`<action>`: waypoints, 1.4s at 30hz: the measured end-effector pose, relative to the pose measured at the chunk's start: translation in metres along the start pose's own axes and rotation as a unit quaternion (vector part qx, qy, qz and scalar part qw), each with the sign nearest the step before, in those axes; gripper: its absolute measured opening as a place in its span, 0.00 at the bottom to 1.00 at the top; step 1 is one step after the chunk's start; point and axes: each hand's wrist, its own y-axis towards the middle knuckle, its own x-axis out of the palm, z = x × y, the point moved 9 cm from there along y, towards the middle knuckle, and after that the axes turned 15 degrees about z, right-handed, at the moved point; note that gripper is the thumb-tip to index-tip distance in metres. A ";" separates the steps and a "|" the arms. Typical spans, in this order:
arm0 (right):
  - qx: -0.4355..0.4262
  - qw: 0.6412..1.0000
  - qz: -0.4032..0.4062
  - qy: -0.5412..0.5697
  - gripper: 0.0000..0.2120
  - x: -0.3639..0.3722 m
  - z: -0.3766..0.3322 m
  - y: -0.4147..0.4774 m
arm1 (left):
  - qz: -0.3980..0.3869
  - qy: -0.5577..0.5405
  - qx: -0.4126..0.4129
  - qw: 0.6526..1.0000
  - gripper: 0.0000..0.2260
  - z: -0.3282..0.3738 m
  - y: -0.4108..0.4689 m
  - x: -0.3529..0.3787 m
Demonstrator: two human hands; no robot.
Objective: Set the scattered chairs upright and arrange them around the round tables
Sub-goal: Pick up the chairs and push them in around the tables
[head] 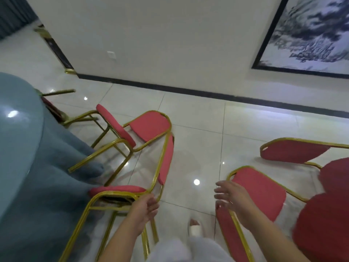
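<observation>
A round worktop (17, 140), draped in a blue cloth, is seen at the left edge. Close against the cloth a near chair (117, 189) with red padding and a gold frame is found. Its seat is shown edge-on and its backrest slants up and away to the right. Whether it stands square on its legs cannot be told.

The left hand (145, 209) is held just beside the frame where seat and back meet. Its fingers (154, 203) are loosely curled and wrapped round nothing; contact with the tube is blurred and cannot be made out.

Behind this chair an overturned chair (120, 129) is seen lying on its side on the tiled floor (198, 129), legs pointed toward the worktop. A further chair (56, 112) is partly hidden behind the cloth.

To the right, the right hand (233, 195) is held at the top edge of the right chair (264, 193), over its red backrest. The fingers (224, 184) are spread apart and nothing is gripped. Beyond it a tilted red backrest (290, 152) is seen, and red seat cushions (328, 214) fill the lower right corner.

A foot in a pale slipper (195, 228) is planted on the floor between the two near chairs. A framed painting (309, 31) is hung on the wall at the upper right.
</observation>
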 end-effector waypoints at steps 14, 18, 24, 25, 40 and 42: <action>-0.036 0.988 -0.051 -0.142 0.08 0.177 -0.235 0.207 | 0.074 -0.057 -0.052 0.994 0.05 0.227 0.179 0.104; -0.074 0.976 -0.088 -0.185 0.08 0.236 -0.306 0.240 | 0.026 -0.054 -0.025 0.998 0.08 0.298 0.214 0.141; -0.054 0.960 -0.130 -0.244 0.08 0.312 -0.349 0.293 | 0.071 -0.012 -0.028 0.997 0.06 0.355 0.257 0.162; -0.050 0.953 -0.146 -0.261 0.09 0.326 -0.352 0.303 | 0.075 -0.014 -0.027 0.997 0.06 0.359 0.263 0.164; -0.054 0.705 -0.346 -0.616 0.06 0.504 -0.366 0.492 | 0.282 -0.027 -0.207 0.937 0.05 0.277 0.271 0.224; -0.032 0.699 -0.341 -0.628 0.04 0.512 -0.345 0.520 | 0.263 0.036 -0.215 0.940 0.12 0.268 0.299 0.247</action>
